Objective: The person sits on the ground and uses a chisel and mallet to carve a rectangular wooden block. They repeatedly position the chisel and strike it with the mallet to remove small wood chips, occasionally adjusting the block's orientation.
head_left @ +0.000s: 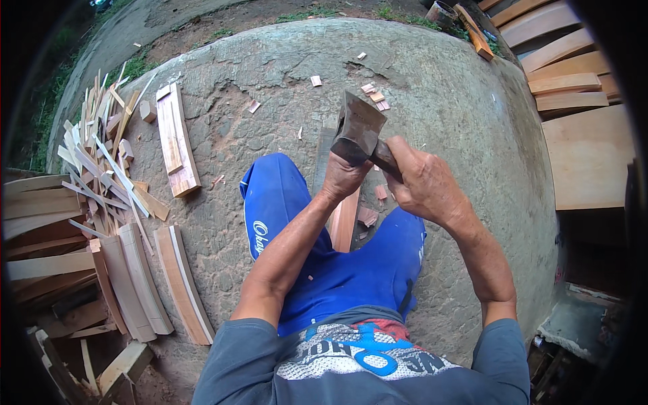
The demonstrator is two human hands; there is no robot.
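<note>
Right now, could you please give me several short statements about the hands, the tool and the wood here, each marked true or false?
1. The right hand grips the hatchet by its handle. True.
2. The left hand rests flat on the ground. False: it is raised at the upright wooden slat, just under the hatchet head.
3. A heap of thin wood strips lies to the person's left. True.
4. The person wears red trousers. False: the trousers are blue.
5. Planks are stacked at the upper right. True.
</note>
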